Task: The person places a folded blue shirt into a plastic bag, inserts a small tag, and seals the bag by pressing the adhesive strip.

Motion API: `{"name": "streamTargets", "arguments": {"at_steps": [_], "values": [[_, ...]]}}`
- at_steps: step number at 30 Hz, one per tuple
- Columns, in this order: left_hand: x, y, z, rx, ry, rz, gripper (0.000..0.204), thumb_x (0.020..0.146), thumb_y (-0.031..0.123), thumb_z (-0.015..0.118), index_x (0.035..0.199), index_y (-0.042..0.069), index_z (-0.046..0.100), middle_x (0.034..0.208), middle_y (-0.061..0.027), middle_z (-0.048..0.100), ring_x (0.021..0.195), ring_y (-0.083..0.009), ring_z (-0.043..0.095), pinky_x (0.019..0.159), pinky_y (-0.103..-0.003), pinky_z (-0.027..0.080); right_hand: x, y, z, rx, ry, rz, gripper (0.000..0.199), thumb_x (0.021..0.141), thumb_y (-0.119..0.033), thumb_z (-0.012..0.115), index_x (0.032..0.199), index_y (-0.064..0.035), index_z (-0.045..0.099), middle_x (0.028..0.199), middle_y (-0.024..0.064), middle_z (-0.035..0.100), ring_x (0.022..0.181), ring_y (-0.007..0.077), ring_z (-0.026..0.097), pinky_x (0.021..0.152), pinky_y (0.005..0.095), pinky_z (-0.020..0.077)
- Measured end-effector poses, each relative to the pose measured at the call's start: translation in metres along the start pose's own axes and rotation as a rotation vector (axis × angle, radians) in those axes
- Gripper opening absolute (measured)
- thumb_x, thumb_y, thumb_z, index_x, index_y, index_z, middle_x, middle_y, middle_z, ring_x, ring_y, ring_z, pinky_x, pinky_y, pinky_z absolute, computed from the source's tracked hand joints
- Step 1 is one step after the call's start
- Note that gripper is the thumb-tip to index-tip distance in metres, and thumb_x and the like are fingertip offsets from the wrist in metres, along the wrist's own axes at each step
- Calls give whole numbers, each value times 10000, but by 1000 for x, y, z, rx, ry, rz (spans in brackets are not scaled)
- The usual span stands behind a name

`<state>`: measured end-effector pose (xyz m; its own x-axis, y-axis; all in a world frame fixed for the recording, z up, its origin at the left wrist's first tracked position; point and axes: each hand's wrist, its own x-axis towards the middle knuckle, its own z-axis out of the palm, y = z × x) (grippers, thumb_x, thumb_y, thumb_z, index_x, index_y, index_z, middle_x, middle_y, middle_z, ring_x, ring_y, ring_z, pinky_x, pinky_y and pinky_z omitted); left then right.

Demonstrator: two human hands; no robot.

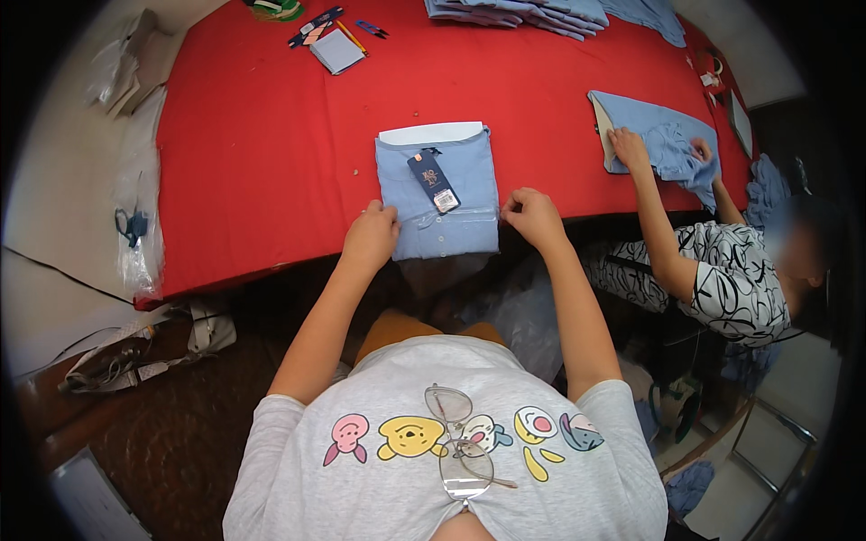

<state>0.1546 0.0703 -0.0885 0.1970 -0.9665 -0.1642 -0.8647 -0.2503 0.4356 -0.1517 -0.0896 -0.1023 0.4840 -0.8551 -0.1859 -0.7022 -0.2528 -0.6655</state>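
In front of me a folded light blue shirt (397, 180) lies at the near edge of the red table, its lower end reaching over the edge. White backing shows along its top, and a dark blue hang tag (432, 178) rests on its front. A clear plastic bag (465, 222) covers the lower part of the shirt; its shiny edge runs across the front and more film hangs below. At the shirt's left side my left hand (370, 238) is closed in a pinch at the bag's edge. My right hand (536, 217) pinches the opposite edge, its fingertips just right of the shirt.
A co-worker at right handles another blue shirt (654, 144) on the red table (271, 153). Stacked blue shirts (523, 13) lie at the back. Far left are a notepad (339, 51), a pencil and tags. Dark-handled scissors (132, 227) lie on plastic film beyond the table's left side.
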Motion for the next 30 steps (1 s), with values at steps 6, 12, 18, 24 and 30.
{"name": "streamTargets", "arguments": {"at_steps": [6, 12, 18, 24, 30], "values": [[-8, 17, -1, 47, 30, 45, 164, 976, 157, 730, 1057, 17, 706, 1129, -208, 641, 995, -445, 703, 882, -544, 581, -34, 5, -3, -24, -41, 60, 111, 822, -154, 814, 895, -72, 802, 917, 122, 745, 886, 333, 726, 794, 451, 569], [-15, 18, -1, -20, 78, 8, 162, 943, 110, 735, 1058, -3, 727, 1146, -216, 647, 985, -451, 707, 879, -533, 598, -27, -15, -10, -87, 97, 40, 113, 863, -182, 793, 929, -95, 821, 960, 99, 757, 909, 328, 730, 808, 457, 575], [-14, 4, 2, -208, 176, -101, 153, 930, 105, 763, 1024, -12, 734, 1073, -195, 659, 947, -401, 704, 855, -476, 575, -13, -21, -10, 22, 87, -36, 130, 884, -174, 789, 960, -70, 805, 962, 111, 749, 894, 319, 729, 796, 444, 572], [-9, -10, 5, -372, 216, -193, 161, 934, 97, 769, 1005, -42, 731, 906, -197, 722, 862, -330, 732, 785, -417, 567, -17, -17, -2, 80, 85, -170, 112, 921, -127, 765, 968, -25, 760, 951, 123, 730, 832, 311, 698, 750, 414, 548], [-17, -25, 19, -473, 282, -220, 150, 957, 91, 765, 1012, -38, 712, 888, -152, 698, 819, -291, 711, 772, -396, 562, -28, -25, 20, 51, 214, -124, 111, 919, -139, 775, 960, -37, 759, 957, 117, 741, 858, 323, 717, 756, 435, 559]]}}
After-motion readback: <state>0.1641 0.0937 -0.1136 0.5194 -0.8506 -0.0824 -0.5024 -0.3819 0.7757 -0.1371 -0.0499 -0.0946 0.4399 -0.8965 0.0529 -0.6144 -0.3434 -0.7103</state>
